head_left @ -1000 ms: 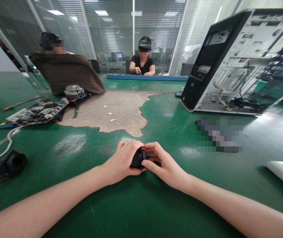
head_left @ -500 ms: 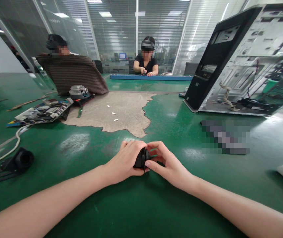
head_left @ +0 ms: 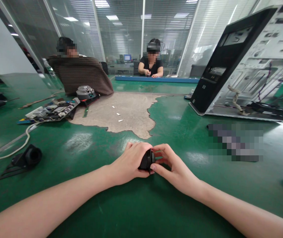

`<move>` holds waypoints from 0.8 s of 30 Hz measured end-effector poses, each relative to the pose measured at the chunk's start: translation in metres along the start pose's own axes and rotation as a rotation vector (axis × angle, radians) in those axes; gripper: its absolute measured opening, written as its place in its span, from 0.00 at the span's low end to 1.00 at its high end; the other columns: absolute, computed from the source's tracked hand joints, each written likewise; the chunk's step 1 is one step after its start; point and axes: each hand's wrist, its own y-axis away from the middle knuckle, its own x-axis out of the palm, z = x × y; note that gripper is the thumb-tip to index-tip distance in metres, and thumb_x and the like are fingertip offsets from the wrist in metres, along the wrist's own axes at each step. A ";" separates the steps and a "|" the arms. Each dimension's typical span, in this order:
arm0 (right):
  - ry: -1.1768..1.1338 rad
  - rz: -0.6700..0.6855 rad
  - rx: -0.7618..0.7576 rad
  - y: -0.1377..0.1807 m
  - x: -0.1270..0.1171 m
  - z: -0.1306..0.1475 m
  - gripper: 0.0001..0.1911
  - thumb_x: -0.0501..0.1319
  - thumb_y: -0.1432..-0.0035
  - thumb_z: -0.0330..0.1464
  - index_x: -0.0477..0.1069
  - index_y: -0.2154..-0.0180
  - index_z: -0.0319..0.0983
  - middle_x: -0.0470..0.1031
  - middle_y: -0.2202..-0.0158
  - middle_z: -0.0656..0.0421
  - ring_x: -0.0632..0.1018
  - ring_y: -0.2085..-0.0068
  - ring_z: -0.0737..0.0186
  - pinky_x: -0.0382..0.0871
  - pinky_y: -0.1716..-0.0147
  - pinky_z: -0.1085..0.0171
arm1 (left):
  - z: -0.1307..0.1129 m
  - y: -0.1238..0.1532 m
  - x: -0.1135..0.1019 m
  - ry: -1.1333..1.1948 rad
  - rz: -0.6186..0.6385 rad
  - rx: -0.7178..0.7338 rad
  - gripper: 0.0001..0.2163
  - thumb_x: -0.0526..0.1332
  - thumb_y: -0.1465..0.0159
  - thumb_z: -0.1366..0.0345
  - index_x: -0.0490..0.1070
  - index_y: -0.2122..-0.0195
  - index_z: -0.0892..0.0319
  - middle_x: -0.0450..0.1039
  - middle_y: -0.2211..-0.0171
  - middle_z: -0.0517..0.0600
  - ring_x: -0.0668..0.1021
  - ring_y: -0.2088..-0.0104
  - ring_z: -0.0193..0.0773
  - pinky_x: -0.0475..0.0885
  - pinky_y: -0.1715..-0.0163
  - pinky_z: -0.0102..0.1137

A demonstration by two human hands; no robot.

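Observation:
Between my two hands, just over the green table, is a small black plastic part point(head_left: 145, 161) with a boxy body and a rounded, rimmed end on the right. My left hand point(head_left: 133, 161) wraps over the body from the left, hiding much of it. With fingertips and thumb curled around the rimmed end, my right hand point(head_left: 170, 163) grips it from the right. What exactly the part is, I cannot make out. Off to the left lies a black plastic piece point(head_left: 23, 160) with a round opening and a flat open frame.
An open computer case point(head_left: 213, 71) stands at right, near a blurred-out object point(head_left: 233, 142). Left are a circuit board point(head_left: 51, 110), a CPU cooler point(head_left: 85, 92) and a white cable point(head_left: 22, 142). A worn tan patch point(head_left: 129, 112) marks the green tabletop point(head_left: 136, 211). Two people sit beyond.
The whole scene has slid slightly rightward as the head view turned a little left. Both hands keep the same hold on the black part.

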 end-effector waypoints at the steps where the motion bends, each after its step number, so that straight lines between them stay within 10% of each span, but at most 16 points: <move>1: -0.006 0.016 0.017 0.000 0.000 0.000 0.14 0.56 0.44 0.28 0.57 0.56 0.41 0.66 0.59 0.57 0.72 0.58 0.64 0.73 0.60 0.61 | 0.000 0.000 0.000 0.002 0.002 -0.002 0.25 0.62 0.48 0.63 0.51 0.53 0.55 0.64 0.55 0.50 0.68 0.57 0.41 0.57 0.60 0.36; 24: 0.233 -0.012 -0.192 0.005 -0.004 0.004 0.10 0.57 0.44 0.28 0.62 0.59 0.42 0.62 0.54 0.55 0.68 0.52 0.59 0.68 0.53 0.56 | -0.001 0.000 -0.005 0.010 0.038 0.008 0.25 0.62 0.48 0.66 0.51 0.52 0.55 0.63 0.53 0.52 0.68 0.55 0.43 0.57 0.58 0.37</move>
